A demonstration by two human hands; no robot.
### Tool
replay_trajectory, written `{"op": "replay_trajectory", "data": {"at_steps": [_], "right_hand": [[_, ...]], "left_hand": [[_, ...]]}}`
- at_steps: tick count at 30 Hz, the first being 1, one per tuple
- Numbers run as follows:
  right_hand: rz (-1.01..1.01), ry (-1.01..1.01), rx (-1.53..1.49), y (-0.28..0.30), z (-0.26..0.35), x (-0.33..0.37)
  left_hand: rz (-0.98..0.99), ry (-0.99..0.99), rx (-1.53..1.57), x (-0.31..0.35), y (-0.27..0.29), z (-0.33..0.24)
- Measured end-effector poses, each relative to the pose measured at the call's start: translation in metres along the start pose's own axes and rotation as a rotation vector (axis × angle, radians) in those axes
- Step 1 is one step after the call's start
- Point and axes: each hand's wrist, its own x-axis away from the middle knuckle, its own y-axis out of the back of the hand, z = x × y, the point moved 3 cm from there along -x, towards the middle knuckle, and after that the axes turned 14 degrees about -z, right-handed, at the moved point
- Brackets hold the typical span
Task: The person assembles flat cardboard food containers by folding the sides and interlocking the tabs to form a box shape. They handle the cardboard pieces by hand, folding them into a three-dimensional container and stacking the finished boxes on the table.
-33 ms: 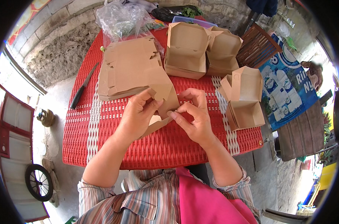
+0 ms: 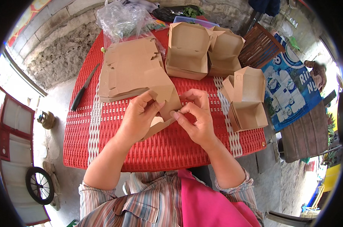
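Between my hands is a partly folded brown cardboard box (image 2: 170, 101), its panels bent up near the table's front. My left hand (image 2: 140, 113) pinches its left side, thumb and fingers closed on the card. At the right corner my right hand (image 2: 196, 117) grips a flap between thumb and forefinger, and part of that corner is hidden behind the fingers. Just beyond lies a stack of flat box blanks (image 2: 128, 66). To the right stands a folded box (image 2: 250, 102) with its lid up.
More open-lidded boxes, a left stack (image 2: 188, 51) and a right stack (image 2: 226, 53), stand at the back. A black-handled knife (image 2: 84, 87) lies left of the blanks on the red woven table (image 2: 156, 155). Behind are a clear plastic bag (image 2: 122, 20) and a wooden chair (image 2: 260, 47).
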Motion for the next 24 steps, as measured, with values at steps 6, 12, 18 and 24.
{"op": "replay_trajectory", "data": {"at_steps": [6, 12, 18, 24], "right_hand": [[-0.032, 0.003, 0.021, -0.002, 0.000, 0.002], [-0.050, -0.121, -0.067, -0.001, -0.002, -0.001], [-0.032, -0.048, -0.016, 0.002, -0.002, -0.004], [-0.072, 0.050, 0.114, 0.000, 0.001, -0.002]], "left_hand": [[-0.046, -0.028, 0.069, 0.005, -0.008, -0.007], [-0.026, -0.125, -0.073, 0.003, 0.001, -0.018], [0.037, -0.037, 0.056, 0.000, 0.005, -0.014], [0.067, -0.078, -0.033, -0.003, 0.004, 0.000]]}}
